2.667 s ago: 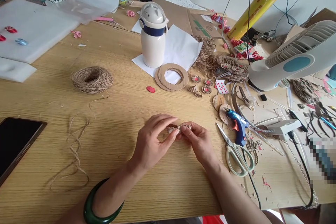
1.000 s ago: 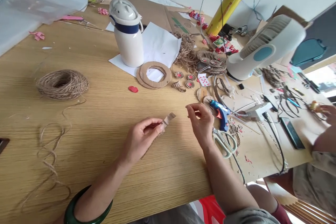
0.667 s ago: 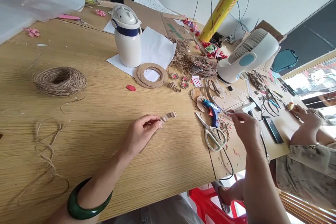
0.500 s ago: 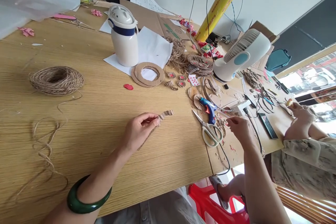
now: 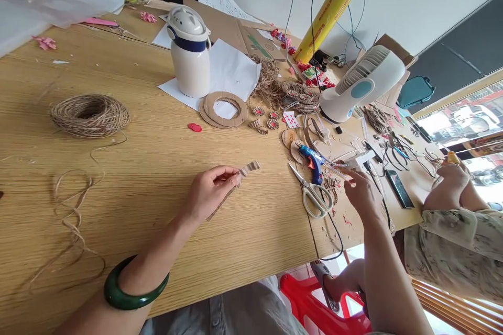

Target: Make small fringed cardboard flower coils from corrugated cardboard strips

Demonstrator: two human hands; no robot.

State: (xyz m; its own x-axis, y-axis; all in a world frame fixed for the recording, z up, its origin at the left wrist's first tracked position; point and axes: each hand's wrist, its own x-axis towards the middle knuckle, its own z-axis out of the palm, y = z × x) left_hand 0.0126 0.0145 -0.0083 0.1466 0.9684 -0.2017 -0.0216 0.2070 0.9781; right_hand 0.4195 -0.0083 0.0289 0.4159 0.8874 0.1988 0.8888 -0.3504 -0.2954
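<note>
A narrow corrugated cardboard strip [image 5: 250, 168] is pinched between the thumb and fingers of my left hand [image 5: 214, 191], above the wooden table. My right hand [image 5: 362, 193] is farther right, just beyond the scissors [image 5: 316, 199] and near the blue glue gun [image 5: 314, 162]. Its forefinger reaches toward a thin clear stick [image 5: 345, 174]; whether it touches the stick is not clear. The scissors lie with their blades toward the upper left. Cardboard rings [image 5: 223, 110] and small red-centred rosettes [image 5: 272, 123] lie behind my left hand.
A twine coil [image 5: 90, 115] lies at left. A white flask [image 5: 190, 57], white fan [image 5: 361, 84] and yellow roll [image 5: 324, 21] stand at the back. Another person's hands [image 5: 448, 183] work at right, past a phone [image 5: 400, 188].
My right hand's forefinger has extended toward the clear stick. My left hand still holds the strip. The other person's hands have shifted slightly, and the view has moved a little.
</note>
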